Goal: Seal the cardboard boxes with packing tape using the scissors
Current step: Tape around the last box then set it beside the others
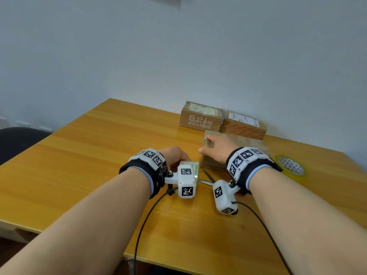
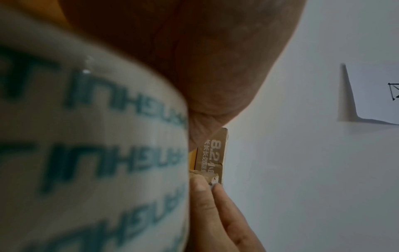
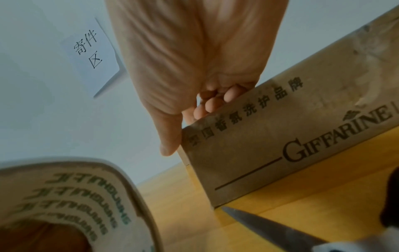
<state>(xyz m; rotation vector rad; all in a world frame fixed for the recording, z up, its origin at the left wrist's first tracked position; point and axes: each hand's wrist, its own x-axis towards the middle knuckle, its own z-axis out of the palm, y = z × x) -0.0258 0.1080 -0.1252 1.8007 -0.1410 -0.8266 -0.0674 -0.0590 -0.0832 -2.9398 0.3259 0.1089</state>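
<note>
Brown cardboard box (image 1: pixel 234 153), top gripped by right hand (image 1: pixel 217 148); left hand (image 1: pixel 174 155) clutches white green-lettered tape roll (image 1: pixel 191 165). Steel scissors (image 1: pixel 207 178) lie near: reaching across risks a nick.

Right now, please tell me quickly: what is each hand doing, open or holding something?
Left hand: holding the tape roll.
Right hand: fingers curled over the top edge of the nearest box, gripping it.

Both forearms reach forward, each wrist strapped with a camera band. The left hand (image 1: pixel 175 155) is curled around a tape roll (image 1: pixel 191 165). The right hand (image 1: pixel 218 148) lies on a box (image 1: pixel 210 161), thumb against its side.
</note>
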